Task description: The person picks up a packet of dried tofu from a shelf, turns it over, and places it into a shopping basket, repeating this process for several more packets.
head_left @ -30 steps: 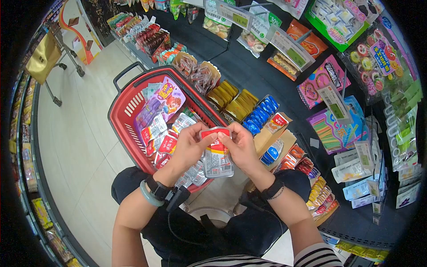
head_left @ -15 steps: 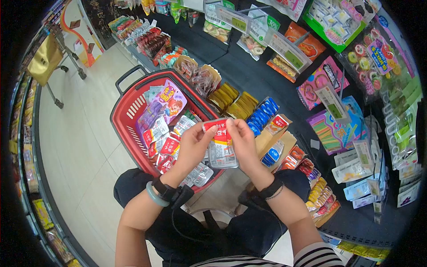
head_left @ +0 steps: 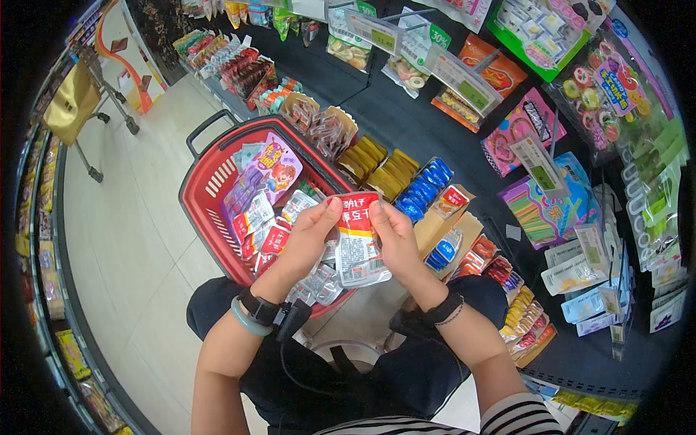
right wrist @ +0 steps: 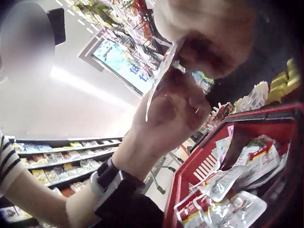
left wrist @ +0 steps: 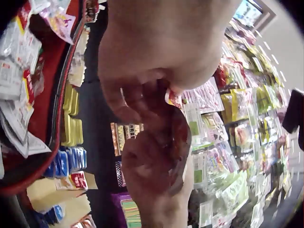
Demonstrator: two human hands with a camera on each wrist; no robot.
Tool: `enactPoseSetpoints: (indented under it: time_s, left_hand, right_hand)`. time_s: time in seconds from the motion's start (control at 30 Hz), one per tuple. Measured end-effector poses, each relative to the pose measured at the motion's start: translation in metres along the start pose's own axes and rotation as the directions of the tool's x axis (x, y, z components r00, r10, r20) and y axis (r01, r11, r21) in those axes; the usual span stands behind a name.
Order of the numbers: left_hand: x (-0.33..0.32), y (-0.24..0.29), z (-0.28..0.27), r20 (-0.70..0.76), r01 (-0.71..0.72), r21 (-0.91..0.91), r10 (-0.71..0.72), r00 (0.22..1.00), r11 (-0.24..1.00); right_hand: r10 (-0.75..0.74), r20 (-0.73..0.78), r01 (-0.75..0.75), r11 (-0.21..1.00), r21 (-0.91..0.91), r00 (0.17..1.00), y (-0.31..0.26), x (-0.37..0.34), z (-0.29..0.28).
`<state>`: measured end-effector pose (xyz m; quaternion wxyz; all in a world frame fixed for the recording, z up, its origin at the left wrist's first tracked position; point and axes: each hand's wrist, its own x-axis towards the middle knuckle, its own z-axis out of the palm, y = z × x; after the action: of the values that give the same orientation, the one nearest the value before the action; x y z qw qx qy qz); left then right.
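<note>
Large pale beige tiles pave the floor (head_left: 127, 246) — a long dark stocked shelf unit (head_left: 57, 239) along the left, a black shelf display (head_left: 406, 123) on the right. A dark mottled wall panel (head_left: 156, 32) stands beyond. The right wrist view shows a bright white strip light (right wrist: 90, 89) and a lit rectangular blue-and-white screen (right wrist: 121, 61).

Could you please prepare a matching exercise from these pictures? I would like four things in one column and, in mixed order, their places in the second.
Things:
1. Red-topped packet
2. Purple packet
3. Gold bag
4. Row of blue packets

Places:
A. At the wheeled cart
B. Beside the mustard-yellow packets
C. Held between the left hand and the right hand
D. Inside the red basket

Right pairs: 1-C, 2-D, 3-A, 4-B.
</note>
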<state>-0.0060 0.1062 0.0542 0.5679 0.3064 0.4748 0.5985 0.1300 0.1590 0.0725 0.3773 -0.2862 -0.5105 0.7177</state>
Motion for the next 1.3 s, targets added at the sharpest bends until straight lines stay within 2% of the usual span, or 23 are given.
enactPoseSetpoints:
  time_s: [0.03,0.07,0.1,0.13,0.17,0.2,0.23,0.4,0.47,0.5,0.57,0.6,0.67,0.8,0.87,0.9,0.97,1.0,1.07,1.2,1.27,1.3]
  left_hand:
    - [-0.004,0.006,0.003,-0.011,-0.051,0.103,0.052,0.999,0.993]
    - [-0.005,0.009,0.004,-0.015,-0.100,0.205,0.105,0.994,0.974]
    - [-0.011,0.007,0.004,-0.015,-0.091,0.204,0.096,0.995,0.975]
    - [-0.010,0.004,0.003,-0.048,-0.186,0.249,0.204,0.978,0.950]
    - [-0.010,0.003,0.002,-0.077,-0.273,0.298,0.309,0.948,0.914]
    - [-0.010,0.003,-0.001,-0.077,-0.272,0.300,0.307,0.948,0.914]
    - [-0.009,0.003,-0.004,-0.060,-0.250,0.329,0.284,0.957,0.911]
    - [-0.011,-0.004,0.003,-0.025,-0.197,0.460,0.234,0.972,0.866]
    - [-0.003,-0.010,0.001,-0.042,-0.184,0.419,0.222,0.974,0.889]
    - [-0.003,-0.008,0.003,-0.043,-0.183,0.420,0.221,0.974,0.889]
    - [-0.006,-0.002,0.009,-0.044,-0.174,0.228,0.188,0.981,0.958]
    - [-0.008,0.002,0.012,-0.044,-0.173,0.228,0.188,0.981,0.958]
    - [-0.012,0.008,0.016,-0.042,-0.131,0.090,0.135,0.990,0.987]
    - [-0.013,0.008,0.015,-0.071,-0.140,0.099,0.147,0.987,0.985]
    - [-0.012,0.002,0.009,-0.135,-0.189,0.316,0.241,0.961,0.930]
    - [-0.013,0.005,0.009,-0.135,-0.188,0.317,0.240,0.961,0.930]
    - [-0.016,0.012,0.009,-0.182,-0.178,0.527,0.315,0.931,0.831]
    - [-0.016,0.013,0.009,-0.184,-0.177,0.527,0.315,0.931,0.831]
    - [-0.014,0.012,0.008,-0.237,-0.132,0.657,0.369,0.899,0.742]
    - [-0.008,0.007,0.002,-0.250,-0.080,0.624,0.295,0.922,0.777]
    - [-0.004,0.000,0.003,-0.258,-0.214,0.436,0.349,0.901,0.874]
    - [-0.004,-0.004,0.002,-0.226,-0.169,0.496,0.315,0.922,0.852]
  right_hand:
    - [-0.001,-0.001,0.001,1.000,0.001,1.000,0.003,0.001,-0.003]
    - [-0.021,0.014,0.022,0.996,-0.088,1.000,0.009,0.003,-0.008]
    - [-0.031,0.027,0.035,0.984,-0.176,0.999,0.011,-0.002,-0.009]
    - [-0.032,0.024,0.036,0.983,-0.178,0.999,0.009,-0.004,-0.012]
    - [-0.045,0.055,0.063,0.918,-0.391,0.997,0.006,-0.005,-0.015]
    - [-0.050,0.090,0.093,0.808,-0.582,0.995,0.005,-0.005,-0.015]
    - [-0.119,0.110,0.158,0.855,-0.494,0.987,0.023,-0.002,-0.015]
    - [-0.127,0.033,0.128,0.888,-0.442,0.991,0.017,-0.006,-0.011]
    - [-0.189,-0.030,0.158,0.889,-0.431,0.982,0.015,-0.002,-0.011]
    - [-0.188,-0.031,0.157,0.890,-0.429,0.982,0.015,-0.001,-0.012]
    - [-0.123,-0.005,0.115,0.940,-0.320,0.992,0.017,0.001,-0.016]
    - [-0.123,-0.005,0.115,0.940,-0.320,0.992,0.015,0.001,-0.014]
    - [-0.079,-0.046,0.073,0.991,-0.111,0.996,0.010,0.000,-0.005]
    - [-0.020,-0.099,0.019,1.000,-0.012,0.995,0.006,0.001,0.000]
    - [-0.096,-0.143,0.069,0.981,-0.181,0.985,0.004,0.001,0.003]
    - [-0.095,-0.143,0.069,0.981,-0.181,0.985,0.006,0.002,0.003]
    - [-0.251,-0.163,0.167,0.898,-0.407,0.954,0.012,0.005,0.004]
    - [-0.250,-0.162,0.167,0.899,-0.405,0.954,0.012,0.005,0.005]
    - [-0.326,-0.153,0.205,0.830,-0.519,0.933,0.009,0.007,0.007]
    - [-0.368,-0.077,0.262,0.780,-0.568,0.927,0.009,0.015,0.000]
    - [-0.425,-0.162,0.217,0.710,-0.670,0.891,0.013,0.020,-0.009]
    - [-0.436,-0.208,0.204,0.724,-0.658,0.875,0.013,0.022,-0.010]
